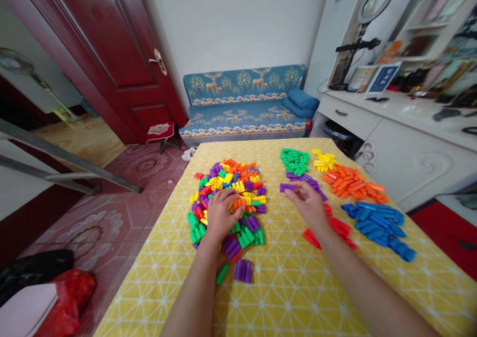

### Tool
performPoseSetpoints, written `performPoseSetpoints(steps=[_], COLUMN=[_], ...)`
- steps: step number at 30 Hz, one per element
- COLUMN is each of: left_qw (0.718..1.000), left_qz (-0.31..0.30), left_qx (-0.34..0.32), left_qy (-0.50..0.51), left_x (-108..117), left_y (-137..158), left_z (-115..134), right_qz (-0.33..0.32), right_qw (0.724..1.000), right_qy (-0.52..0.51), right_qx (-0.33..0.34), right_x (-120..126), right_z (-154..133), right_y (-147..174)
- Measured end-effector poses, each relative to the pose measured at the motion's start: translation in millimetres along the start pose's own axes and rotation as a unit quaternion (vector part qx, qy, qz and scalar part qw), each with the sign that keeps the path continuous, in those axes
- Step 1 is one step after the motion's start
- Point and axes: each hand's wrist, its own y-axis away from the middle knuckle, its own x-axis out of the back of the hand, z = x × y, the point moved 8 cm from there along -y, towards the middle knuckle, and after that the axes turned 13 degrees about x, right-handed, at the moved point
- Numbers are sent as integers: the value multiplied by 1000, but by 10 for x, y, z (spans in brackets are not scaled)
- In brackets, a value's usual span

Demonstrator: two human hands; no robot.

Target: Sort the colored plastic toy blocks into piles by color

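My left hand (222,211) rests on a mixed pile of small plastic building pieces (214,184) in purple, green, yellow, red, orange and blue. Its thumb and fingers are spread apart, with an orange piece (238,204) showing in the gap. Between the thumb and fingertips of my right hand (307,203) is a purple plastic piece (286,187). This hand hovers close to a purple group (315,184) and partly hides it. Beneath the right wrist lie red pieces (339,229). A purple block (243,271) and a green piece (221,274) sit nearer me.
Green (294,161), yellow (323,160), orange (352,182) and blue (376,222) groups lie along the right side of the yellow-clothed table (290,297). Beyond are a blue sofa (242,111) and red door (100,43). A white cabinet (417,148) stands right.
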Motion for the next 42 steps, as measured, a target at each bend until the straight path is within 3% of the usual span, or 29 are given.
performPoseSetpoints(steps=[3, 6, 10, 14, 17, 20, 24, 27, 29, 32, 37, 42], left_qw=[1000, 1000, 1000, 1000, 1000, 1000, 1000, 1000, 1000, 1000, 1000, 1000], left_qz=[0, -2, 4, 5, 7, 5, 4, 5, 4, 4, 5, 2], left_qx=[5, 8, 8, 2, 0, 2, 3, 0, -2, -1, 2, 5], left_qy=[4, 7, 7, 7, 8, 9, 11, 14, 16, 20, 23, 31], left_x=[-6, -9, 4, 12, 18, 18, 19, 19, 19, 22, 32, 11], left_y=[-4, -3, 2, 4, 4, 3, 5, 7, 7, 7, 6, 6], left_z=[-6, -7, -2, 8, 11, 12, 9, 5, 3, 2, 11, -25], right_qz=[53, 34, -5, -35, -45, -42, -142, -243, -262, -247, -204, -108], right_qw=[985, 964, 946, 933, 916, 911, 935, 925, 917, 918, 923, 961], right_qy=[158, 263, 325, 358, 394, 385, 279, 250, 263, 283, 312, 249], right_qx=[54, 31, 10, 26, 63, 140, 169, 151, 146, 126, 91, 53], right_x=[549, 858, 946, 906, 839, 598, -101, -634, -828, -907, -797, -581], right_z=[184, 510, 814, 869, 755, 484, 220, 157, 149, 186, 226, 141], right_y=[-432, -695, -778, -775, -784, -745, -513, -227, -71, 56, 109, 171])
